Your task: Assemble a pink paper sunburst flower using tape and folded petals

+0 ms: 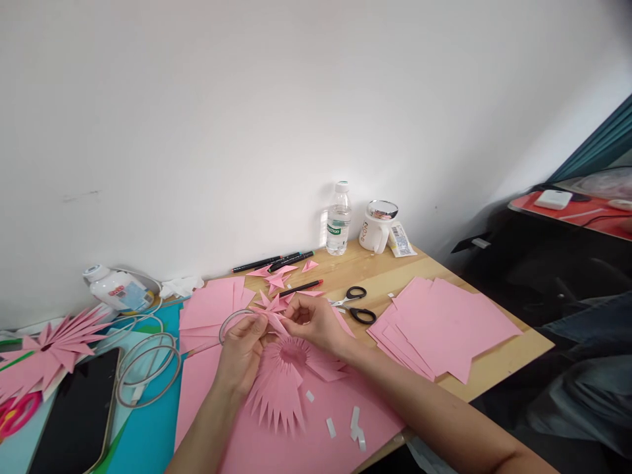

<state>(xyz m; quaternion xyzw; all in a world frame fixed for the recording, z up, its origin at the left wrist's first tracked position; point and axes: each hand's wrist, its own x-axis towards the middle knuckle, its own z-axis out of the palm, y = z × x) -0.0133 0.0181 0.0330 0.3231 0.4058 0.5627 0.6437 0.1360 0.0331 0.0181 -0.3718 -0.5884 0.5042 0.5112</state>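
Observation:
My left hand (243, 352) and my right hand (316, 324) meet over a pink paper fan of pointed folds (284, 382) on a large pink sheet (296, 441). Both hands have their fingers closed on a folded pink paper point (274, 322) at the fan's top. A thin metal ring (231, 324) lies under the left fingers. Small white tape backings (355, 421) lie on the sheet near my right forearm.
Black-handled scissors (356, 305), a stack of pink sheets (439, 326), markers (281, 261), a water bottle (338, 220) and a white mug (378, 227) stand behind. At left lie metal rings (148, 368), a phone (79, 415), a finished pink fan (49, 349) and a glue bottle (116, 289).

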